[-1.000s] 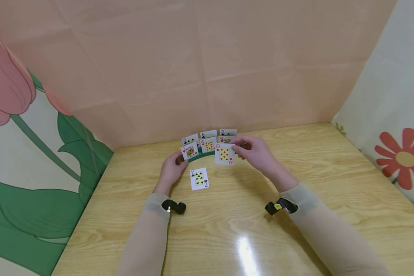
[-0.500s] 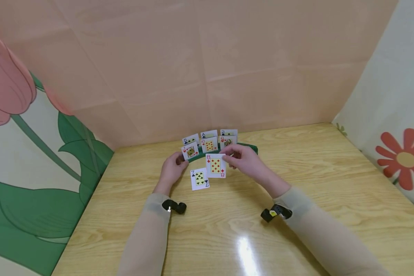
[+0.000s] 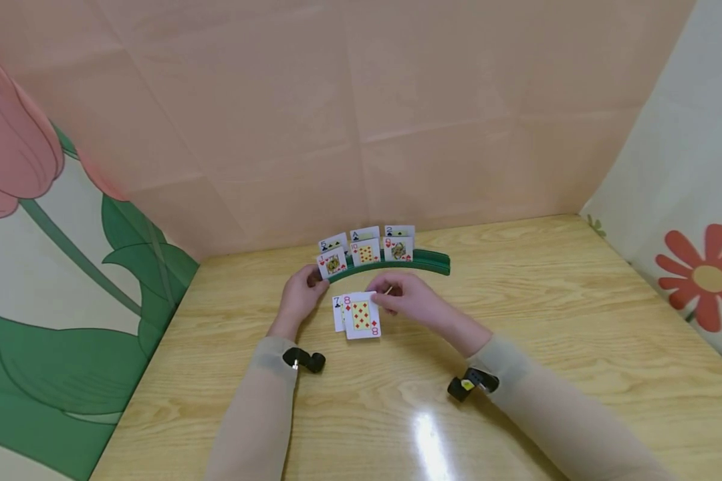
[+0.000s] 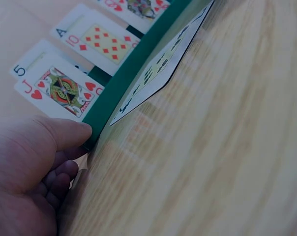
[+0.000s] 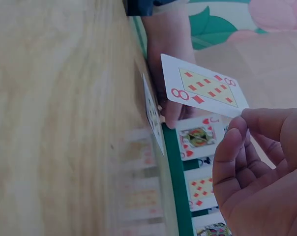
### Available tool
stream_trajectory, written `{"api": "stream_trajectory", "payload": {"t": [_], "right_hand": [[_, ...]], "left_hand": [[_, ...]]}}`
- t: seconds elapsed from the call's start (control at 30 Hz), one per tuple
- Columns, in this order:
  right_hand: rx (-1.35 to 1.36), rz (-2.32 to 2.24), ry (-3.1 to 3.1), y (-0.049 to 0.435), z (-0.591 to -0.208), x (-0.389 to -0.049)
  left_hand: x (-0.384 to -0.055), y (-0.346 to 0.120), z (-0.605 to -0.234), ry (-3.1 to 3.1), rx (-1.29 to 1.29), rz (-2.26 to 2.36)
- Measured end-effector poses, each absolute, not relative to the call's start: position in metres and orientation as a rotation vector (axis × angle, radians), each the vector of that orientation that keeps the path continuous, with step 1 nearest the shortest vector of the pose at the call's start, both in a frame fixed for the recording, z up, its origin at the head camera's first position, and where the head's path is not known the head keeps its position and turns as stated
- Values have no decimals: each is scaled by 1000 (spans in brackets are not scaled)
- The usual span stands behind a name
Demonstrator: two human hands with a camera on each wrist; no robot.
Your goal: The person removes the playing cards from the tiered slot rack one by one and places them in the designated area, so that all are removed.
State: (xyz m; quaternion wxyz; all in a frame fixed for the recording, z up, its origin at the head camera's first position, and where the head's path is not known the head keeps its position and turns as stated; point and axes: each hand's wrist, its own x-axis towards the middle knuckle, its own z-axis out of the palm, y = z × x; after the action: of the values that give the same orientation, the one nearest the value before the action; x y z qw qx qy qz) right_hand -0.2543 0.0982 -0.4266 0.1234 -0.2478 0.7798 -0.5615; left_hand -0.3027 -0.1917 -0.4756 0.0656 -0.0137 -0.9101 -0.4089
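My left hand (image 3: 301,294) grips the left end of a green curved card holder (image 3: 430,262), thumb on its front edge. Between thumb and fingers, my right hand (image 3: 412,300) pinches the eight of diamonds (image 3: 363,321) by a corner. In the right wrist view this eight of diamonds (image 5: 207,86) is raised off the table. From the head it partly covers a black seven (image 3: 338,314) lying face up in front of the holder. The holder's front row has the jack of hearts (image 4: 62,91), the ten of diamonds (image 4: 106,44) and a red-heart face card (image 3: 399,249).
Behind these stand a black five (image 3: 333,240), an ace (image 3: 364,232) and a black two (image 3: 400,231). The holder's right part shows bare grooves. A wooden table (image 3: 547,300) meets a pink backdrop (image 3: 457,133) at the rear.
My right hand has carried the eight of diamonds from in front of the holder down and left, over the black seven. My left hand stays at the holder's end.
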Motion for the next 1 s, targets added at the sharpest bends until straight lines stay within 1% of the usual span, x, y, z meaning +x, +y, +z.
{"api": "stream_trajectory", "payload": {"t": [0.53, 1.0], "right_hand": [[-825, -1493, 2163, 82, -445, -244], [-865, -1230, 2366, 74, -445, -237]], "left_hand": [[-303, -192, -476, -2739, -30, -1253], [-305, -193, -479, -2729, -48, -1241]]}}
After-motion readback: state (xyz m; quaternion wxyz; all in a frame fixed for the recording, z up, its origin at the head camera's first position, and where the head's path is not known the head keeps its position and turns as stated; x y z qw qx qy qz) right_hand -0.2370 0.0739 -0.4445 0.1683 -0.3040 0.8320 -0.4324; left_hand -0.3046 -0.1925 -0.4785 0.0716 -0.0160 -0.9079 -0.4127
